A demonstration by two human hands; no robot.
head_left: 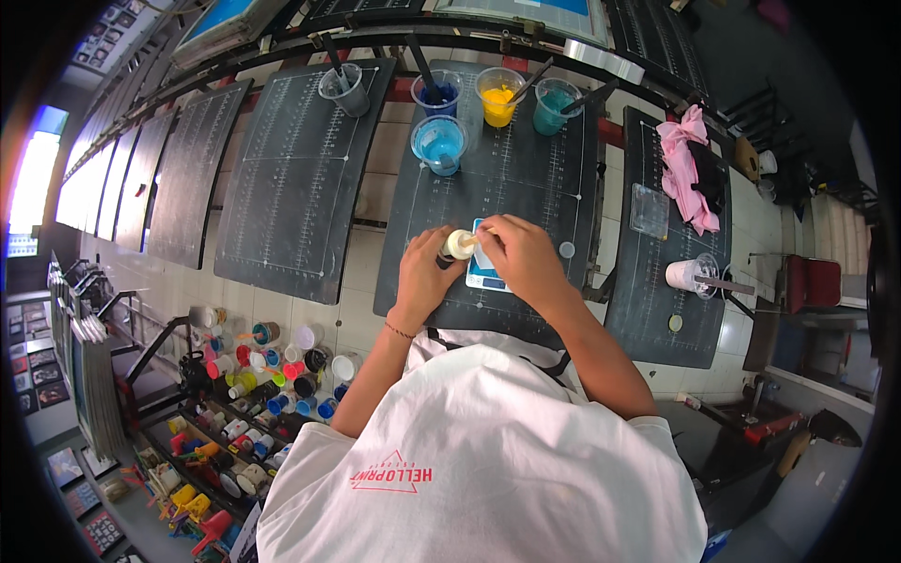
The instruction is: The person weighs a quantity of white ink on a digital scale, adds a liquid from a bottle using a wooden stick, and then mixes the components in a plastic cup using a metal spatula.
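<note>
Wooden stick (471,241) to the jar's mouth, both hands busy!
The left hand (427,272) had its grip closed round a small cream jar (457,247), over the dark gridded desk (399,202), just left of the blue-and-white scale (489,283); the right hand (521,261) had its fingers pinched together on the stick. Doing this well probably meant bracing the jar firmly, moving the stick gently, wiping any excess on the rim, and leaning nothing on the scale.

Scale (489,283) partly hidden behind right hand (522,260); its print illegible.
</note>
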